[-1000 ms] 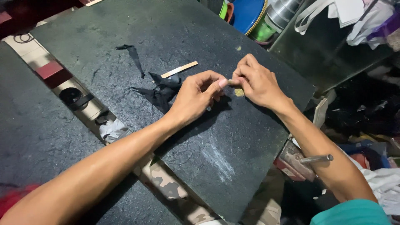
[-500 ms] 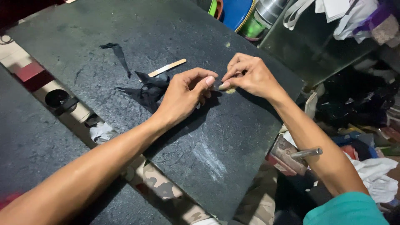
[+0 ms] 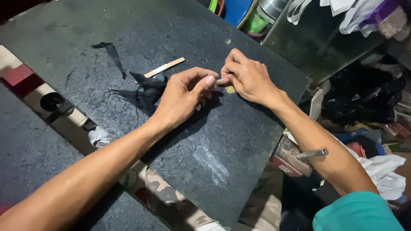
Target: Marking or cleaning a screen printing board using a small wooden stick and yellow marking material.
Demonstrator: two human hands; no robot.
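My left hand [image 3: 182,97] and my right hand [image 3: 248,77] meet over a dark stone slab [image 3: 222,154]. Both pinch one small pale object [image 3: 219,81] between their fingertips; it is too small to identify. A yellowish bit [image 3: 230,89] lies on the slab just under my right hand. Black scraps of material [image 3: 143,92] lie beside my left hand, partly hidden by it. A thin wooden stick [image 3: 164,67] rests just beyond the scraps.
A second black strip [image 3: 112,53] lies farther left on the slab. A metal vise with a handle [image 3: 299,156] sits off the slab's right edge. White cloth [image 3: 385,171] and cluttered dark items fill the right. Blue and green containers [image 3: 246,15] stand behind.
The view has shifted slightly; both hands stay joined at the fingertips around the small object, with hardly any movement on the slab.
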